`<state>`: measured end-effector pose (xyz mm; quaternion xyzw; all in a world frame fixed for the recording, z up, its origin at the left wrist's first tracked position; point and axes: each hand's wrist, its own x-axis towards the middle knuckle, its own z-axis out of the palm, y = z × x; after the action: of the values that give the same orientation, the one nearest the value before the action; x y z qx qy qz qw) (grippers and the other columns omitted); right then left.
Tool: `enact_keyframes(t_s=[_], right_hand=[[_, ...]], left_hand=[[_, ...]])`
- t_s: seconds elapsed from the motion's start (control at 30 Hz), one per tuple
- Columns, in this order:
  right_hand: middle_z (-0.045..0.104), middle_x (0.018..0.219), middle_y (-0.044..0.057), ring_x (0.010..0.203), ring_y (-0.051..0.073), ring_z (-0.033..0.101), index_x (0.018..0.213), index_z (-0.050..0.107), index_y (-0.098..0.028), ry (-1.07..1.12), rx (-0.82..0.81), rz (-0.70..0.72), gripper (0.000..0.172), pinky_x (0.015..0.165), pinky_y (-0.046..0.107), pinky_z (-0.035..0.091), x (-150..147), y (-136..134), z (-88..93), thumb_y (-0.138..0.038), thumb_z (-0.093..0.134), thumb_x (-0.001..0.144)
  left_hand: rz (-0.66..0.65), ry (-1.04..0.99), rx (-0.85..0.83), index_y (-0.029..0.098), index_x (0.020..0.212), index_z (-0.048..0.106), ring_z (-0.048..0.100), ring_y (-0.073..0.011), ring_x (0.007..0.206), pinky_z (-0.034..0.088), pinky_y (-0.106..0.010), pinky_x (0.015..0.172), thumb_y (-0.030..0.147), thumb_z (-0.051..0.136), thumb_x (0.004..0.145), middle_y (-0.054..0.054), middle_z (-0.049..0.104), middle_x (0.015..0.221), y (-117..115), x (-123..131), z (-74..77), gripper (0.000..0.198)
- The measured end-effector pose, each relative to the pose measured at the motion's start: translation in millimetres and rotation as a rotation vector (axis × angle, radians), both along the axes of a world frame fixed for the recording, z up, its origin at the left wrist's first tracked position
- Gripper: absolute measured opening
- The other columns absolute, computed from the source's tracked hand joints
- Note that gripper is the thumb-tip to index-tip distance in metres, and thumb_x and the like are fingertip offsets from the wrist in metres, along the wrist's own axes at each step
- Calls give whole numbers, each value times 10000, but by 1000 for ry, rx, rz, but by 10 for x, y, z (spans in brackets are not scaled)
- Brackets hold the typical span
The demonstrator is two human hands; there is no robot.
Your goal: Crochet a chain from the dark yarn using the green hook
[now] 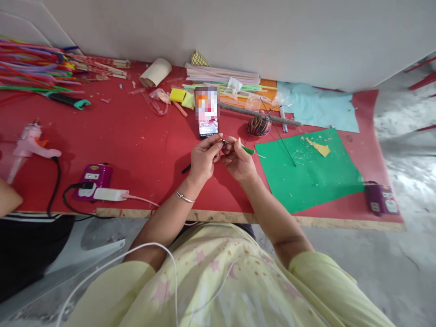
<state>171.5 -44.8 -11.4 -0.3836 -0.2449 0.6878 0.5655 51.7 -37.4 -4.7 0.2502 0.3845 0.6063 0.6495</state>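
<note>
Red counter [163,168], set against a pale wall [218,36]. Over its near middle, my left hand [206,156] pinches a small dark bit [223,142], and my right hand [239,163] grips a green tool [247,150], its thin shaft pointing at that bit. From my hands, the phone [209,128] lies just beyond at eleven to twelve, the yarn ball [259,126] at two, the green sheet [289,177] at three. Toward eleven, a cardboard tube [158,71] rests on its side, its inside hard to see. Near twelve, a crumpled plastic bag [235,86] sits on straws [218,72], its contents too blurred to tell.
</note>
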Motion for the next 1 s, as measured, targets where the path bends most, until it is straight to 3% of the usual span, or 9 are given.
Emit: enact_keyframes(t_s=[0.27,0.43,0.57,0.73,0.87,1.0], right_hand=[[695,844,16,699,113,578,979,794,-243,-60,63,-31,405,496,215,420,4,12,-7,-613,653,895],[693,883,16,693,112,569,1049,807,-283,-365,262,-170,477,528,235,444,-73,-43,-51,-698,616,912],[732,931,21,768,137,635,1112,782,-290,-504,363,-194,410,627,266,520,-102,-98,-82,-631,673,913],[734,997,41,873,156,651,1013,779,-268,-593,469,-234,327,731,290,554,-129,-138,-97,-567,666,946],[701,1008,40,918,160,642,1006,770,-287,-621,510,-217,267,821,306,549,-126,-166,-64,-508,620,996],[678,1025,56,992,199,629,1005,769,-296,-675,560,-222,282,921,359,543,-113,-179,-55,-531,612,993]], left_hand=[[76,35,93,233,937,838,403,-28,478,270,-178,423,265,921,681,32,628,659,33,4,-125,270],[128,61,71,223,931,826,402,-33,475,292,-189,426,263,929,673,51,573,631,43,9,-135,280],[173,133,75,212,989,828,459,-51,524,372,-204,493,296,918,700,47,580,648,35,34,-163,314],[254,212,77,227,1051,834,639,-124,740,512,-253,700,315,881,747,11,698,774,2,97,-222,320],[261,240,39,247,1035,831,650,-129,766,498,-229,657,282,869,762,9,715,807,-33,123,-212,278],[233,189,-1,227,1020,826,555,-85,631,448,-211,591,265,878,753,35,643,717,-62,132,-153,274]])
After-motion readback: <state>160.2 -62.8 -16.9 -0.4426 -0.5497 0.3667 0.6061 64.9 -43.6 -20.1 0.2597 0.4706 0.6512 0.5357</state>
